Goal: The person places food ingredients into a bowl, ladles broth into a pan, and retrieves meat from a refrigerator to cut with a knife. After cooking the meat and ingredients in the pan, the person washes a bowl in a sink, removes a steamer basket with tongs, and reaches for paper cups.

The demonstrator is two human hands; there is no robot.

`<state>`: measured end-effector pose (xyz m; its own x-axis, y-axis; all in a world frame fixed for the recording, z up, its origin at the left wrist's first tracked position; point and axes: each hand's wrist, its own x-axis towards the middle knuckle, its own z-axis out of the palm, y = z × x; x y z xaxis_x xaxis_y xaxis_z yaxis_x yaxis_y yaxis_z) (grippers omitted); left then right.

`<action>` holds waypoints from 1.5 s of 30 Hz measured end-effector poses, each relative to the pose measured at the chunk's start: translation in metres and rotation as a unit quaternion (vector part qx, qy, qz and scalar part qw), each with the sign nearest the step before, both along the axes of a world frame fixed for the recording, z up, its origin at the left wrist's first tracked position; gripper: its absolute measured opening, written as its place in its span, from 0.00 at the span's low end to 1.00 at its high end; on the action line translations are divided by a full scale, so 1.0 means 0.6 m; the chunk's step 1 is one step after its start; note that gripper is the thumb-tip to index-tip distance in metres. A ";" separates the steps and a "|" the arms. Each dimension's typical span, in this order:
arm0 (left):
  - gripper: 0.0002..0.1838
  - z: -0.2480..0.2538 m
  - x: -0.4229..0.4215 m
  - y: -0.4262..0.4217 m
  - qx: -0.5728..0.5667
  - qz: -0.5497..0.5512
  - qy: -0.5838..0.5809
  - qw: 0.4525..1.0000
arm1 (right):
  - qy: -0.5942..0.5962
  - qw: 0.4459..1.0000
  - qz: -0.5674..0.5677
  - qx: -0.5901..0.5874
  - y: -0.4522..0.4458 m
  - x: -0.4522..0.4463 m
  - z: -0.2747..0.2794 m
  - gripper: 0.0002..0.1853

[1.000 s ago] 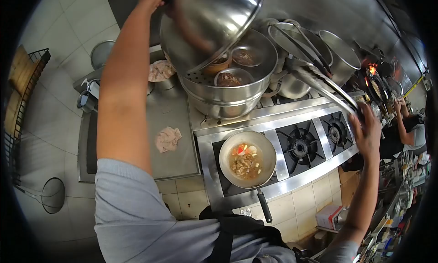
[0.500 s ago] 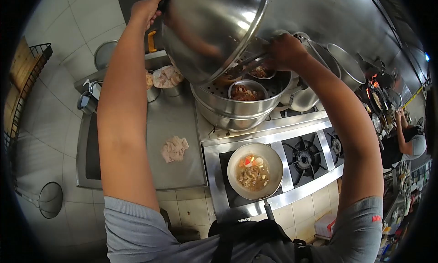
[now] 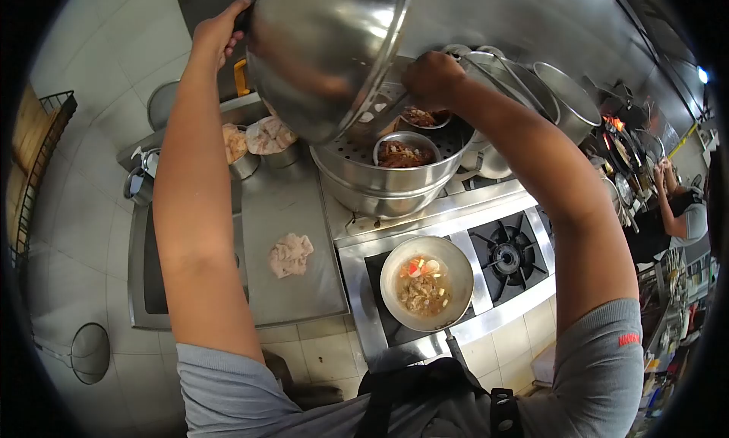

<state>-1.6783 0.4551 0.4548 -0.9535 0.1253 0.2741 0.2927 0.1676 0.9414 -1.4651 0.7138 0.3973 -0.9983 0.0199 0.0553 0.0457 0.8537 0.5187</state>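
My left hand (image 3: 218, 34) grips the black handle of a big domed steel lid (image 3: 326, 50), which is tilted up over the left side of a steamer pot (image 3: 387, 187). Inside the steamer, on a perforated tray, stand steel bowls of reddish-brown food, one near the front (image 3: 405, 153) and one behind it (image 3: 425, 117). Above the steamer, my right hand (image 3: 433, 79) is closed round metal tongs (image 3: 391, 115), whose far ends reach in behind the lid's rim and are hidden.
A frying pan (image 3: 427, 284) with soupy food sits on the stove, beside a bare burner (image 3: 508, 254). Large pots (image 3: 566, 96) stand behind right. A crumpled cloth (image 3: 291, 256) lies on the steel counter (image 3: 296, 301). Another person (image 3: 676, 210) is at far right, near a flame.
My right hand has moved left from the far right with the tongs, now over the steamer. The lid has shifted, showing more of the bowls.
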 end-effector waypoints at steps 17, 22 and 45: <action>0.27 0.038 0.039 0.079 -0.076 0.017 0.005 0.997 | 0.161 0.982 -0.081 0.063 0.063 0.363 0.220 0.12; 0.37 0.036 0.048 0.231 -0.306 0.021 0.089 0.948 | 0.106 0.950 -0.248 0.160 0.084 0.569 0.256 0.12; 0.25 -0.141 0.750 0.576 -0.203 -0.167 0.562 0.785 | 0.003 0.577 -0.816 0.000 -0.302 1.760 -0.081 0.18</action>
